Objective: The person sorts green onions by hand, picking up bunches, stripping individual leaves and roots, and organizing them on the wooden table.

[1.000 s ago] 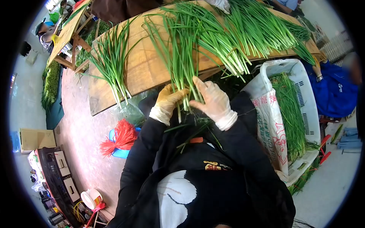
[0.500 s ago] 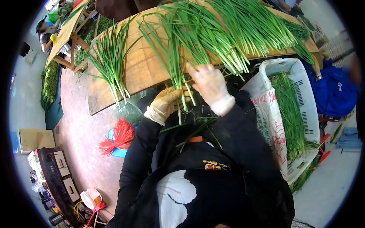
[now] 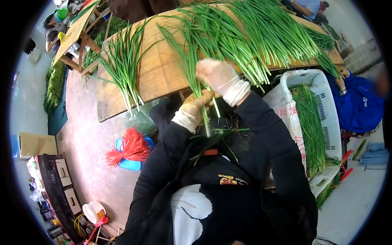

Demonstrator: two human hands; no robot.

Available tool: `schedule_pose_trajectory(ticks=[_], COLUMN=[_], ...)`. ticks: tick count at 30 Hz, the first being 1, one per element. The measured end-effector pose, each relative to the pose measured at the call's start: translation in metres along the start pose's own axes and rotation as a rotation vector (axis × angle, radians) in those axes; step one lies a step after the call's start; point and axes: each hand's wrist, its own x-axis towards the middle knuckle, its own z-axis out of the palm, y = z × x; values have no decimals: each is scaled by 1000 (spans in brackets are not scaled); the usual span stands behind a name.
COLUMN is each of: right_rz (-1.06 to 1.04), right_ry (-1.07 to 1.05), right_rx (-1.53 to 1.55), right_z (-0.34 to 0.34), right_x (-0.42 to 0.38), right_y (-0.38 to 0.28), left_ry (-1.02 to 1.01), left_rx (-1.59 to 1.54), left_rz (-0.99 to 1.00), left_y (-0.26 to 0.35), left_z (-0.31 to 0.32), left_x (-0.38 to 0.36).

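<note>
Since the frame one second earlier, the right hand (image 3: 215, 73) has risen from beside the left hand (image 3: 197, 105) at the bench edge to a position farther up the stalks, over the wooden bench (image 3: 155, 69).

Head view: the left hand, gloved, is closed around the pale lower ends of the held chive bunch (image 3: 192, 61) just off the near edge of the bench; its fingers are curled and pressed together, which keeps the stalks gathered at one level; the cut ends hang below the fist toward the lap. The right hand, also gloved, lies on the green part of the same bunch; its fingers appear bent over the stalks, but whether they pinch single stalks cannot be told. The leaves fan out across the bench, so the bench carries their weight. A smaller loose bunch (image 3: 122, 65) lies toward the left edge of the bench; a large pile of chives (image 3: 277, 32) covers the far right part. A white crate (image 3: 326, 102) with chives stands beside the right end; a red tie bundle (image 3: 128, 148) lies on the floor at the left.
</note>
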Motion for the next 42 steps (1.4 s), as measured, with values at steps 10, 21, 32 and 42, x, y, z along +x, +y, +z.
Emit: schedule_pose_trajectory(ticks=[10, 21, 32, 42], right_rz=[59, 99, 264, 763], right_ry=[621, 147, -388, -429], right_rx=[481, 716, 103, 1425], right_z=[-132, -203, -46, -20], right_x=[48, -58, -93, -114], right_y=[14, -25, -45, -4], left_ry=[114, -239, -257, -448], left_rx=[158, -79, -49, -22], left_rz=[-112, -132, -164, -187], left_y=[1, 15, 21, 27], left_z=[-14, -27, -2, -4], left_x=[-19, -10, -4, -11])
